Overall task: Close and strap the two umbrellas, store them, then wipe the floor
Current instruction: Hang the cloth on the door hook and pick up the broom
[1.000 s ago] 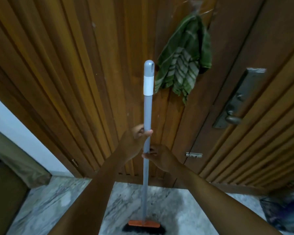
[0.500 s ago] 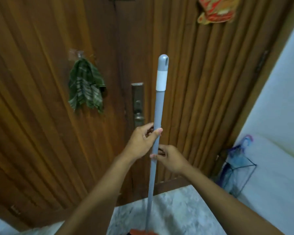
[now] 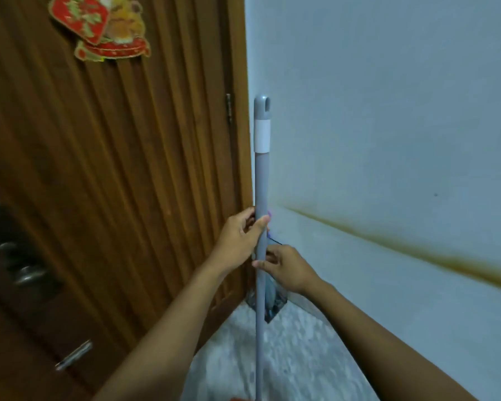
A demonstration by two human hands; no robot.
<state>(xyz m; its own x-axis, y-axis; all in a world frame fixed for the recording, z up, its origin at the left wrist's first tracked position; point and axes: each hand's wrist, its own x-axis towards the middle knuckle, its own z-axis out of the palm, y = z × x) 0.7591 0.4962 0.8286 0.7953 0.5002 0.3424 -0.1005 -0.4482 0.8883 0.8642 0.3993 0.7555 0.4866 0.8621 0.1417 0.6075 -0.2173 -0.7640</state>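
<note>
Our left hand point(image 3: 237, 241) grips the long grey plastic pole point(image 3: 261, 180) just below the middle of the frame, with the thumb laid across its front and the fingers curled behind. Our right hand point(image 3: 287, 269) grips the same pole directly beneath, fingers wrapped round it from the right; the 2 hands sit just beside each other. The pole stands upright in the centre of the frame, topped by a rounded grey cap with a hanging hole and a white band point(image 3: 262, 136) under it. It runs down to the bottom edge, where a sliver of its orange head point(image 3: 239, 399) shows above the grey-veined marble floor point(image 3: 307, 360). Behind the pole, in the corner at floor level, sits a dark blurred shape point(image 3: 275, 302) that we cannot make out. The ribbed brown wooden door point(image 3: 133, 183) fills the left half, with a red and gold paper ornament point(image 3: 99, 27) at the upper left and a metal handle point(image 3: 26, 273) at the left edge. The pale blue-white wall point(image 3: 388, 96) fills the right half, crossed by 1 brown streak point(image 3: 417, 250).
</note>
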